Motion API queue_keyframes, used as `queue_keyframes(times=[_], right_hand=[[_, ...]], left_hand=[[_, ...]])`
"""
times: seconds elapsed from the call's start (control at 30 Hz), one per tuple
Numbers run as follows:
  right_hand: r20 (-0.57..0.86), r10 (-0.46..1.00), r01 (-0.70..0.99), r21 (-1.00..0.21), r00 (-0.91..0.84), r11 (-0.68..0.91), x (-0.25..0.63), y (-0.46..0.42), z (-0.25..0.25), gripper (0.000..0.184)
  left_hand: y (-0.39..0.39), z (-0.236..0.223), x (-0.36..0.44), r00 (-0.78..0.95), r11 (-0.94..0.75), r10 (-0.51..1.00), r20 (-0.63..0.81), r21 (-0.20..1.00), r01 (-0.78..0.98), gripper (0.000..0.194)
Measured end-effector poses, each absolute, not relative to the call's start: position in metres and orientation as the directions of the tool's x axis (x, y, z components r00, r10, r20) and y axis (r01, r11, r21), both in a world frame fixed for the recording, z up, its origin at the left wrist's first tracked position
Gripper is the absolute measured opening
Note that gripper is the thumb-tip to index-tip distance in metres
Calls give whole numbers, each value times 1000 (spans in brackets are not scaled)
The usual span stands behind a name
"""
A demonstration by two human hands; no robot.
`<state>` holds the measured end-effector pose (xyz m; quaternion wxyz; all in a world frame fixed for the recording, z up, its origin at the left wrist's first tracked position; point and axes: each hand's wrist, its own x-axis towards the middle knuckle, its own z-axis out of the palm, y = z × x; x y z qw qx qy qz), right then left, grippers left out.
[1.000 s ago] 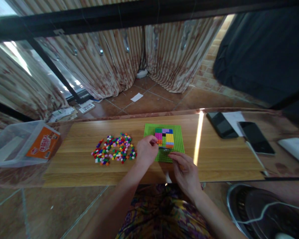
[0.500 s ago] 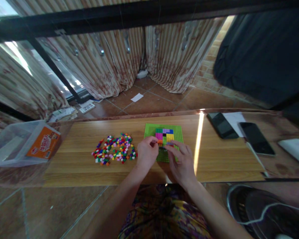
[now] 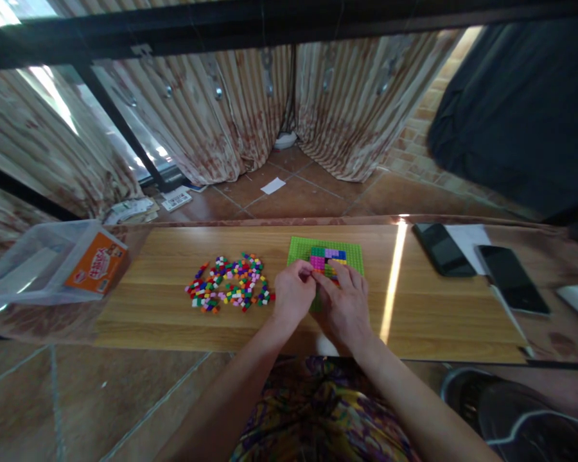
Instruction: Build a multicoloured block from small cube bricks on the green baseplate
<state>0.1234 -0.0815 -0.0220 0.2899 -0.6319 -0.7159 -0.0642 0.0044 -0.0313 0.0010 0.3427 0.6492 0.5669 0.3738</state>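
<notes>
A green studded baseplate point(image 3: 298, 247) lies on the wooden board, with a block of coloured toy bricks point(image 3: 318, 252) built up on it in magenta, green, lilac, blue and yellow. My left hand point(image 3: 295, 289) is at the plate's left front corner, thumb and forefinger pinched together; what they hold, if anything, is too small to make out. My right hand point(image 3: 344, 298) reaches over the front of the plate and covers part of the bricks. Its forefinger meets the left fingertips, and its other fingers stretch over the bricks. Left of the hands lies a loose pile of small bricks point(image 3: 231, 282).
A clear plastic box point(image 3: 43, 250) with an orange label stands at the far left. Two dark phones, one on the board point(image 3: 443, 249) and one beside it point(image 3: 513, 280), lie at the right near white paper point(image 3: 465, 240). A curtain point(image 3: 250, 109) hangs behind.
My right hand has moved left across the front of the bricks, so its forefinger now meets my left fingertips. The whole view has shifted slightly.
</notes>
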Motion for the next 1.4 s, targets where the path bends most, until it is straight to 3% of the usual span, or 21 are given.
queue_keyframes(times=[0.3,0.53,0.7,0.8,0.97,1.27,1.4], right_hand=[[514,858,937,-295,-9,187,125,-78,-26,29],[589,802,842,-480,101,247,132,-89,-25,34],[574,814,851,-468,89,238,126,-89,-28,30],[581,809,856,-459,87,237,123,-85,-29,27],[578,812,863,-448,82,232,126,-88,-28,25],[587,802,835,-494,115,242,123,-99,-23,23],[578,804,822,-522,142,230,127,-104,-24,23]], left_hand=[[-36,-1,-3,93,-141,990,110,873,466,17],[-46,-11,-72,-25,-104,991,132,871,480,15],[-47,-21,-100,-85,-54,991,104,886,461,14],[-50,-21,-90,-15,-95,993,119,857,507,17],[-50,-13,-65,91,-178,983,159,716,675,23],[-17,-13,-52,214,-230,973,88,299,926,22],[-9,-15,-53,252,-257,966,51,251,933,21]])
